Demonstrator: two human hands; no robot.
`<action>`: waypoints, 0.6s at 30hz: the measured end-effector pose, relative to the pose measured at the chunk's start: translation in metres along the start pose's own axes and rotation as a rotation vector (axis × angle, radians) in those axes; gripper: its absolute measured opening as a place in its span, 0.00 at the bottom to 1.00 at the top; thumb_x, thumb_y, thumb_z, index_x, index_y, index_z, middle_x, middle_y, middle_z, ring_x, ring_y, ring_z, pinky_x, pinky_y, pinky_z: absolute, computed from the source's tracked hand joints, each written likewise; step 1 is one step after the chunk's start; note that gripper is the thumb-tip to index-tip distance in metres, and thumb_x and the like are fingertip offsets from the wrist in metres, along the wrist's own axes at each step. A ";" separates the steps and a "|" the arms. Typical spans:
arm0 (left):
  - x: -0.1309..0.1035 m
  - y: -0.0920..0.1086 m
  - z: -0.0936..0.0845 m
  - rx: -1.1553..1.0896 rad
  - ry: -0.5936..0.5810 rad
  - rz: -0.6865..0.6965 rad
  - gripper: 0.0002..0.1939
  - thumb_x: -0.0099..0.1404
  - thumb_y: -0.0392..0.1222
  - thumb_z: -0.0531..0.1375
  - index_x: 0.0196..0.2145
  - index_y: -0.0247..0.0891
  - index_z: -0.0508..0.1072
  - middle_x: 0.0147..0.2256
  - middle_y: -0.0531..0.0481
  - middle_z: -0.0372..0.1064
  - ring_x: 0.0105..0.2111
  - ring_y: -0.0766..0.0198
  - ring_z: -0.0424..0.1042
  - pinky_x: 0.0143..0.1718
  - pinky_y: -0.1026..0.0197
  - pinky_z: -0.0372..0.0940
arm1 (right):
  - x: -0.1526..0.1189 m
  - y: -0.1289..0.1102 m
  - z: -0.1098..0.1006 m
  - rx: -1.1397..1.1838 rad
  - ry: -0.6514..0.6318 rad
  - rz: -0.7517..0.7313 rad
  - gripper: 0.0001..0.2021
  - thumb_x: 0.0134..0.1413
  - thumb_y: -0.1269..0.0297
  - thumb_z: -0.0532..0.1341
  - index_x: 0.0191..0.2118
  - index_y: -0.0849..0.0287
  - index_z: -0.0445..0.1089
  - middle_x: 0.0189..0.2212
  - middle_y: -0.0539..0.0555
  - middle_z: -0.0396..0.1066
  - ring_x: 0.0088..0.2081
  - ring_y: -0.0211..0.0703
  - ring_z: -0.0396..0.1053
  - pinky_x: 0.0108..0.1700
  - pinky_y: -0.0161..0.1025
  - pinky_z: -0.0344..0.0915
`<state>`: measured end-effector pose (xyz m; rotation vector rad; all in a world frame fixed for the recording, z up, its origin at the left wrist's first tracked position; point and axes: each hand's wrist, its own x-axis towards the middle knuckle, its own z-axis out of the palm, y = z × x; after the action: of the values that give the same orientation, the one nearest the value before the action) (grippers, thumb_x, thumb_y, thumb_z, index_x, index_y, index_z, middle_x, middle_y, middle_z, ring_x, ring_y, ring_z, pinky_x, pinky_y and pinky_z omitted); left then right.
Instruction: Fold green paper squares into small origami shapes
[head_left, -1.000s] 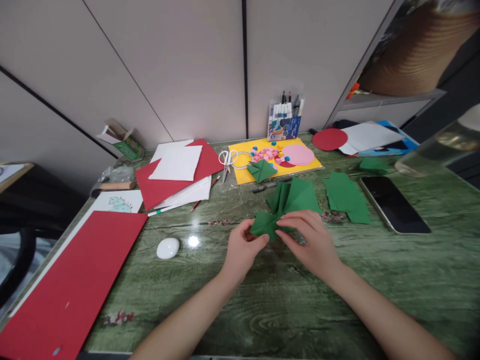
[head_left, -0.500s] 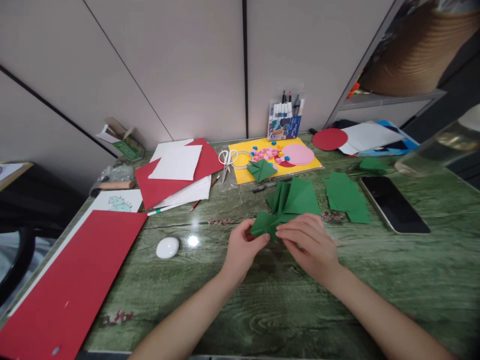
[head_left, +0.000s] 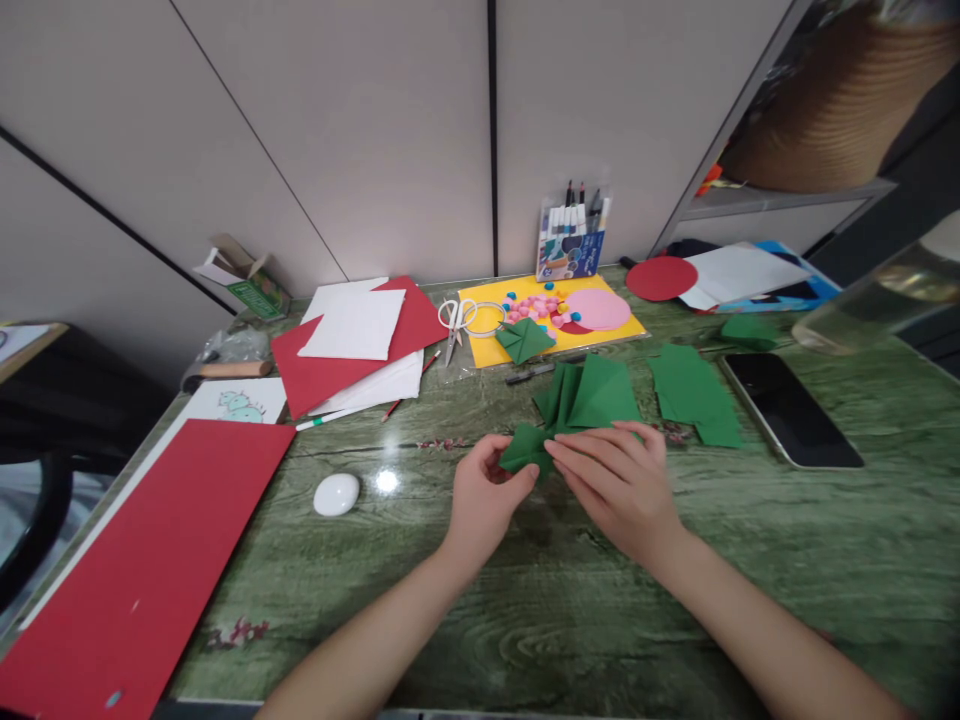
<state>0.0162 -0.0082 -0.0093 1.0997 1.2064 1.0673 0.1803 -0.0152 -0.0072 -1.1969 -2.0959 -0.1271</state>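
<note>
A small folded green paper (head_left: 525, 448) is pinched between the thumb and fingers of my left hand (head_left: 489, 492). My right hand (head_left: 622, 485) holds the same paper at its right edge, fingers together, with the fingertips covering part of it. Just behind the hands lie larger folded green papers (head_left: 604, 390). Another folded green piece (head_left: 523, 341) rests on the yellow sheet (head_left: 484, 350). Flat green papers (head_left: 694, 392) lie to the right of my right hand.
Scissors (head_left: 452, 330), a black pen (head_left: 529, 374) and a marker pack (head_left: 570, 240) are at the back. A phone (head_left: 791, 408) and a clear bottle (head_left: 885, 290) stand or lie right. Red paper (head_left: 157, 550) and a white oval object (head_left: 336, 494) are left.
My right hand's fingers have shifted slightly left over the small green paper, and its outer fingers are a little more spread. My left hand has barely moved.
</note>
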 end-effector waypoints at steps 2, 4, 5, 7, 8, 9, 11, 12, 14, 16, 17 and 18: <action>0.000 0.000 0.000 0.012 -0.001 -0.001 0.08 0.50 0.35 0.61 0.30 0.35 0.68 0.27 0.54 0.65 0.28 0.68 0.64 0.29 0.67 0.59 | -0.001 0.000 0.001 -0.037 0.029 -0.024 0.13 0.49 0.72 0.62 0.42 0.51 0.70 0.38 0.48 0.75 0.38 0.41 0.69 0.48 0.47 0.52; 0.000 0.000 0.000 0.021 -0.003 0.012 0.07 0.51 0.34 0.60 0.30 0.35 0.68 0.26 0.55 0.64 0.28 0.68 0.63 0.29 0.67 0.59 | -0.002 -0.001 0.002 -0.059 0.045 -0.044 0.13 0.49 0.72 0.62 0.42 0.52 0.69 0.38 0.47 0.75 0.38 0.41 0.69 0.48 0.47 0.52; 0.000 -0.001 0.000 0.026 -0.002 0.019 0.06 0.51 0.34 0.60 0.30 0.35 0.68 0.26 0.55 0.64 0.27 0.68 0.62 0.29 0.68 0.59 | -0.002 -0.001 0.002 -0.063 0.046 -0.051 0.14 0.49 0.72 0.62 0.43 0.52 0.69 0.38 0.47 0.75 0.38 0.41 0.69 0.48 0.47 0.52; 0.000 -0.002 0.000 0.040 0.007 0.026 0.06 0.51 0.33 0.59 0.30 0.36 0.67 0.26 0.55 0.63 0.27 0.68 0.62 0.29 0.67 0.58 | -0.002 -0.001 0.002 -0.062 0.032 -0.066 0.14 0.50 0.72 0.62 0.44 0.52 0.69 0.38 0.47 0.75 0.38 0.41 0.69 0.48 0.47 0.52; 0.000 -0.003 0.000 0.049 0.013 0.028 0.07 0.51 0.33 0.59 0.30 0.36 0.67 0.26 0.55 0.63 0.27 0.68 0.62 0.29 0.67 0.58 | -0.002 -0.001 0.002 -0.060 0.023 -0.069 0.14 0.50 0.72 0.61 0.44 0.52 0.68 0.38 0.47 0.75 0.38 0.41 0.69 0.47 0.47 0.52; 0.000 -0.003 0.000 0.058 0.018 0.030 0.07 0.51 0.33 0.59 0.30 0.36 0.67 0.26 0.55 0.63 0.27 0.68 0.61 0.29 0.67 0.58 | -0.002 -0.001 0.002 -0.058 0.015 -0.074 0.15 0.50 0.72 0.61 0.44 0.52 0.68 0.39 0.47 0.75 0.39 0.41 0.69 0.47 0.47 0.53; 0.001 -0.004 0.000 0.079 0.024 0.034 0.07 0.51 0.32 0.59 0.30 0.36 0.67 0.26 0.55 0.63 0.27 0.68 0.61 0.29 0.67 0.58 | -0.002 -0.001 0.002 -0.055 -0.003 -0.085 0.15 0.51 0.73 0.61 0.45 0.53 0.68 0.39 0.47 0.75 0.39 0.41 0.69 0.47 0.47 0.53; 0.001 -0.004 0.000 0.088 0.027 0.036 0.07 0.51 0.32 0.58 0.30 0.36 0.67 0.26 0.55 0.63 0.27 0.68 0.61 0.29 0.67 0.58 | -0.002 -0.001 0.002 -0.051 -0.010 -0.089 0.15 0.51 0.73 0.61 0.45 0.53 0.68 0.39 0.48 0.75 0.39 0.42 0.69 0.47 0.47 0.53; 0.001 -0.003 0.000 0.099 0.031 0.039 0.07 0.51 0.32 0.58 0.30 0.36 0.66 0.26 0.55 0.63 0.27 0.68 0.61 0.29 0.67 0.58 | -0.002 -0.002 0.003 -0.034 -0.016 -0.084 0.15 0.51 0.73 0.60 0.45 0.53 0.68 0.39 0.48 0.75 0.39 0.42 0.69 0.46 0.47 0.54; 0.001 -0.003 0.000 0.102 0.030 0.040 0.07 0.50 0.32 0.58 0.30 0.36 0.66 0.25 0.55 0.62 0.27 0.68 0.61 0.29 0.67 0.58 | -0.002 -0.002 0.004 -0.009 -0.015 -0.067 0.14 0.51 0.73 0.60 0.44 0.53 0.68 0.39 0.48 0.75 0.39 0.42 0.69 0.46 0.47 0.54; 0.001 -0.003 0.000 0.103 0.029 0.042 0.07 0.50 0.32 0.58 0.30 0.36 0.66 0.25 0.55 0.62 0.26 0.68 0.61 0.29 0.67 0.58 | -0.002 -0.003 0.004 0.004 -0.012 -0.055 0.13 0.51 0.73 0.61 0.44 0.53 0.68 0.39 0.48 0.75 0.39 0.42 0.69 0.46 0.47 0.54; 0.000 -0.003 0.000 0.106 0.027 0.043 0.07 0.50 0.32 0.58 0.30 0.36 0.66 0.25 0.55 0.62 0.26 0.68 0.61 0.29 0.67 0.58 | -0.001 -0.003 0.005 0.018 -0.010 -0.041 0.13 0.51 0.73 0.61 0.43 0.53 0.69 0.38 0.49 0.75 0.38 0.42 0.68 0.46 0.48 0.54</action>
<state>0.0167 -0.0082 -0.0120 1.2003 1.2776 1.0637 0.1759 -0.0158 -0.0105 -1.1467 -2.1265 -0.1212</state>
